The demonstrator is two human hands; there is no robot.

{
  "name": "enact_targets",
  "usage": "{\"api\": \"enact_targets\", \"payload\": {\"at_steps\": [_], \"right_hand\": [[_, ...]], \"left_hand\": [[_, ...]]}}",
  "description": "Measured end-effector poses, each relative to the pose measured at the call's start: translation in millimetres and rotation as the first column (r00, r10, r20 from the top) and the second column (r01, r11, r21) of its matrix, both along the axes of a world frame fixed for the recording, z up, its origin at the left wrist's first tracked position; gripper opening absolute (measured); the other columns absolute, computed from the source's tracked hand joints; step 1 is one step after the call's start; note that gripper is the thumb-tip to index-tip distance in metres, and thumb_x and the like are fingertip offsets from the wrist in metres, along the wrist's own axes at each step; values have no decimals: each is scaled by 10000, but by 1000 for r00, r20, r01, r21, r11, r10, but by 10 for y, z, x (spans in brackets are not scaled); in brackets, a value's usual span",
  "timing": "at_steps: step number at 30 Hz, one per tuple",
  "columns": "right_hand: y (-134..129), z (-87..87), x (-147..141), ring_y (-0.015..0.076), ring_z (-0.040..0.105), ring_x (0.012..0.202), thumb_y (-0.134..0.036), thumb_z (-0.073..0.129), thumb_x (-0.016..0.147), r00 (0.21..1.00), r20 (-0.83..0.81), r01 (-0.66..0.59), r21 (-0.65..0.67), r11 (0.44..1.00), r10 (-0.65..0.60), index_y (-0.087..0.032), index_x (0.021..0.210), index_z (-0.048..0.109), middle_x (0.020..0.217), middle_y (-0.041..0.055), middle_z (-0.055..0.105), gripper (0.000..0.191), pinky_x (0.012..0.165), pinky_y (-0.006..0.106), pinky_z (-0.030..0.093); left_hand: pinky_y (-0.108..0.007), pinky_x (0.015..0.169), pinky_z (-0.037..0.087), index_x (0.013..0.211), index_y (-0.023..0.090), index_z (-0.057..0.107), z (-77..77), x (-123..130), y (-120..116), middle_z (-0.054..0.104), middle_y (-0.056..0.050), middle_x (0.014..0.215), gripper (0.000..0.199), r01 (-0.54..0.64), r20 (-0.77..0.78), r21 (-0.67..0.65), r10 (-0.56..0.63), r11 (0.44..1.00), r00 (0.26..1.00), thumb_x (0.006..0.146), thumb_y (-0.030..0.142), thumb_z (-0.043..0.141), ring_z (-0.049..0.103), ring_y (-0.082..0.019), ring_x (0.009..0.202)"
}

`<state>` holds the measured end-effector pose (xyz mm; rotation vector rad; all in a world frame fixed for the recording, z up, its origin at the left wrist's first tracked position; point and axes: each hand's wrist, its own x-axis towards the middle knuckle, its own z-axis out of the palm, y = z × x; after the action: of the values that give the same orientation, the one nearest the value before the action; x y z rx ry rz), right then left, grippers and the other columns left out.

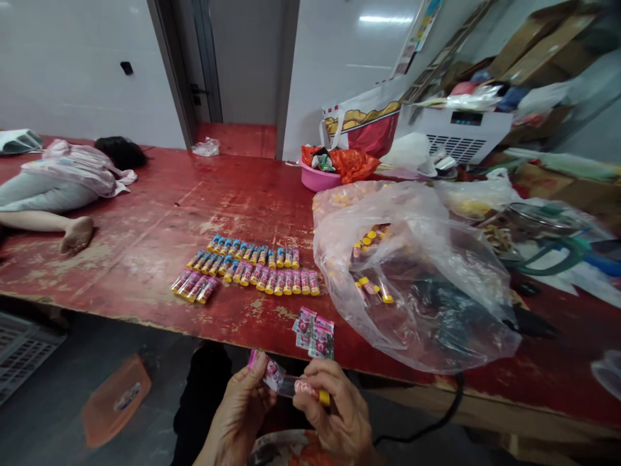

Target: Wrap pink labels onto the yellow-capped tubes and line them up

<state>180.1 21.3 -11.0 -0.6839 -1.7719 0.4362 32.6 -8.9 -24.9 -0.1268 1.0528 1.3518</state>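
Tube [306, 387]: long axis crosswise | Left hand [239, 396]: fingers pinch packet [273, 374] left of tube | Right hand [338, 402]: fingers grasp tube's yellow end

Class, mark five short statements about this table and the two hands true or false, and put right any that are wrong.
1. The right hand holds a tube with a yellow cap. True.
2. The left hand holds scissors. False: it grips a printed packet.
3. Rows of small tubes lie left of the clear bag. True.
4. The pink basin stands on the floor. False: it stands on the red table.
5. Other packets lie by the table's near edge. True.
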Motion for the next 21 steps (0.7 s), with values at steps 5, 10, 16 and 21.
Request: {"api": "enact_targets", "payload": {"at_steps": [5,10,16,21], "right_hand": [[-49,7,-65,135,641,702,-340,564,950,998,-43,54,91,994,-50,-185,928,550,799,39,635,157,641,242,546],[4,59,-19,127,658,701,-285,580,943,998,46,30,122,992,-36,-175,938,556,796,39,647,114,647,220,550],[12,-8,-37,136,681,684,-360,558,956,971,91,197,209,958,-220,-164,879,569,775,43,675,211,638,224,525],[1,-175,-70,152,687,686,-291,606,929,968,125,176,283,943,-219,-156,930,569,771,46,684,141,653,248,540]], "left_hand": [[-204,491,469,665,130,667,-70,-11,-40,692,-5,584,413,33,30,50,-34,998,999,492,414,912,580,-96,478],[-193,461,444,639,129,662,-47,-3,-47,661,10,551,407,14,-4,92,-14,996,1000,481,403,918,553,-84,459],[-194,490,466,668,120,698,-66,1,-54,666,-12,545,392,36,-49,131,-29,991,998,532,433,890,584,-99,473],[-209,523,496,690,115,715,-127,-32,-84,682,-39,560,376,35,-108,179,-16,983,994,556,424,881,622,-125,509]]}}
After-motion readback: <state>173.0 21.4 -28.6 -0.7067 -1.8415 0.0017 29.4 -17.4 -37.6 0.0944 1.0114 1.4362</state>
